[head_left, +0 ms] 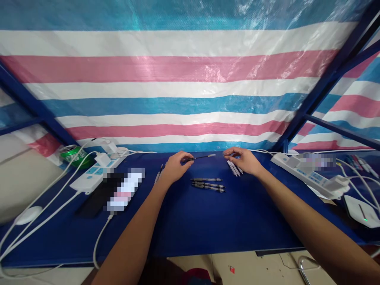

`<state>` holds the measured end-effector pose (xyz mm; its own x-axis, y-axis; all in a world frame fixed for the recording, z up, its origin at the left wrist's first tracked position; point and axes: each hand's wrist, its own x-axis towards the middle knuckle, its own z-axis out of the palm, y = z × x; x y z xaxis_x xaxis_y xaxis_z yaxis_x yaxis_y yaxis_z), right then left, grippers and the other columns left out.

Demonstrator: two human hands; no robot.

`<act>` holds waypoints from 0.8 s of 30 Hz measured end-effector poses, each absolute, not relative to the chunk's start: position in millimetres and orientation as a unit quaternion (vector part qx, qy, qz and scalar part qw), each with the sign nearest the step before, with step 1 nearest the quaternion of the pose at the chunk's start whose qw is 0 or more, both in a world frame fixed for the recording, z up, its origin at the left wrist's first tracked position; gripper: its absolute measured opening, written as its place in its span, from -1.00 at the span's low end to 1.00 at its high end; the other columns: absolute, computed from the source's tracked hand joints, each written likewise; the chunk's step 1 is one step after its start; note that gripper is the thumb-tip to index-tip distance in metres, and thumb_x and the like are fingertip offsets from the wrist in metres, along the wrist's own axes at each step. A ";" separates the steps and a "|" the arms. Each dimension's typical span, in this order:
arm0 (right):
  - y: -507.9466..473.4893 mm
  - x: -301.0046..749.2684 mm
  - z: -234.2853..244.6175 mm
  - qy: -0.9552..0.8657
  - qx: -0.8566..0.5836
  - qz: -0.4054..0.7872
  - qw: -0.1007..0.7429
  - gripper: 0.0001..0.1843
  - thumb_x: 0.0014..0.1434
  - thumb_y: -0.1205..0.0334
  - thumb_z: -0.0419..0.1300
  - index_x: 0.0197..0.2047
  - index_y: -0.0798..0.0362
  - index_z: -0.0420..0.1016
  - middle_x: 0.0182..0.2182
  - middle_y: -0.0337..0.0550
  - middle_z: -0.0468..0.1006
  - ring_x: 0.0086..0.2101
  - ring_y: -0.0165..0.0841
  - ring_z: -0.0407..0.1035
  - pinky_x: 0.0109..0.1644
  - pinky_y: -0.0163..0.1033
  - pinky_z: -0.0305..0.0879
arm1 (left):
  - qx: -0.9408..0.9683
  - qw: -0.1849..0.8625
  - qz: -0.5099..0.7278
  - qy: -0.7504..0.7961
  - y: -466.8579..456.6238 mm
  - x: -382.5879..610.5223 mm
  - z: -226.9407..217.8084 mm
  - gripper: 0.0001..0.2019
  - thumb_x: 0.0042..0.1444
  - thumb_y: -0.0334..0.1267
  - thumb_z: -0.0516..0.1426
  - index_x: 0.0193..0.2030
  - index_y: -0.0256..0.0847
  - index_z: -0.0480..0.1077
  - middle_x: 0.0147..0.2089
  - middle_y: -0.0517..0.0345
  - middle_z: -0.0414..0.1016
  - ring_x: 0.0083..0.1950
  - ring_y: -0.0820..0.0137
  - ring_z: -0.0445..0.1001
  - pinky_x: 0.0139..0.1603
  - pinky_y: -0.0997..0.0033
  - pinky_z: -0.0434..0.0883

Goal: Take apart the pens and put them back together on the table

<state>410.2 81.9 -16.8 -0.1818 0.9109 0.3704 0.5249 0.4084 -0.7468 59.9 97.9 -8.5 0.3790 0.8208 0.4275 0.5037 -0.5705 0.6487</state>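
Head view: our left hand pinches a thin pen refill, its long axis reaching rightward toward our right hand, whose fingertips nearly meet, contents unclear to us.

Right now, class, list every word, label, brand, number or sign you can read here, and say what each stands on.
Nothing reads clearly.
Green can: print too blurred.
Phone screen: pixelated.
Pixelated item, right: obscured.
Pens: any print too small.
Left power strip: any marks too small.
Right power strip: same.
White box with green light: none legible.
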 end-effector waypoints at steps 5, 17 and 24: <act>82.2 440.2 -29.5 -0.661 -0.525 0.238 0.480 -0.50 0.19 -0.21 0.41 -0.01 0.01 0.64 -0.11 0.01 0.75 -0.09 -0.08 0.64 0.12 0.07 0.54 | 0.740 0.344 0.415 0.402 103.7 53.1 -11.0 -0.73 0.26 -0.09 0.29 0.01 -0.18 0.50 0.06 -0.06 0.70 0.08 0.18 0.67 0.22 0.01 0.56; 84.6 463.1 -49.8 -0.619 -0.588 0.206 0.478 -0.56 0.20 -0.16 0.38 -0.04 0.01 0.64 -0.15 0.06 0.76 -0.11 -0.04 0.66 0.08 0.08 0.57 | 0.760 0.293 0.403 0.416 102.8 46.9 -16.4 -0.01 0.29 -0.29 0.28 0.68 -0.07 -0.25 0.03 0.04 0.71 -0.01 0.28 0.70 0.19 0.12 0.57; 85.5 463.9 -51.4 -0.625 -0.607 0.173 0.459 -0.61 0.21 -0.12 0.36 -0.07 0.00 0.64 -0.17 0.04 0.76 -0.12 -0.03 0.67 0.05 0.06 0.57 | 0.806 0.215 0.366 0.413 100.2 47.5 -11.8 -0.02 0.30 -0.32 0.24 0.69 -0.04 -0.25 0.03 0.06 0.68 -0.08 0.35 0.66 0.13 0.22 0.57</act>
<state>463.9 85.5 -51.4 0.1593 0.9177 0.3640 0.6008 0.2025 -0.7734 47.5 100.2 -11.8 0.3906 0.8228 0.4128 0.5081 -0.5667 0.6486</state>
